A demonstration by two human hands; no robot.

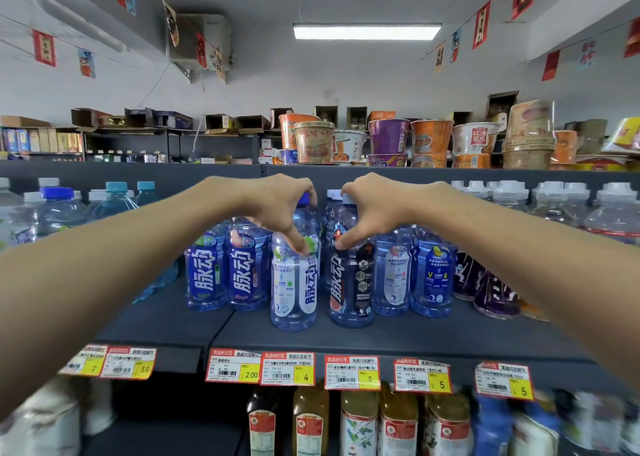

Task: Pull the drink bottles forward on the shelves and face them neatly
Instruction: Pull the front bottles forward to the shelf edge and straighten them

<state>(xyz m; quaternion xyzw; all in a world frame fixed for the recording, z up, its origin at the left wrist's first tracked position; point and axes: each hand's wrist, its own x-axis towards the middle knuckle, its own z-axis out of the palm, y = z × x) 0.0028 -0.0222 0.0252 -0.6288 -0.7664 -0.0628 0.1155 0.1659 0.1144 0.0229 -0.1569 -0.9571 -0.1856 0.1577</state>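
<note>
Dark grey shop shelving (433,338) fills our view, and our landmark is the strip of red-and-yellow price tags (353,372) along its front lip. Up behind those tags, our left hand (277,210) is wrapped round the top of a clear blue plastic bottle with a white label (294,282), fingers curled over the cap and thumb pressed on the shoulder. Our right hand (372,210) has the same firm hold on a blue plastic bottle with a black label (351,282).

Both stand upright and sit nearer the tags than the blue-labelled bottles (227,275) and the pale-labelled bottles (412,272) flanking them. We'd call this mid-pull on the centre pair, with bare shelf left between them and the tags.

And look, the white label's big logo is turned off to one side. So next we likely need a short slide toward the tags and a small twist to square the logos, then the rows further from the tags.
</note>
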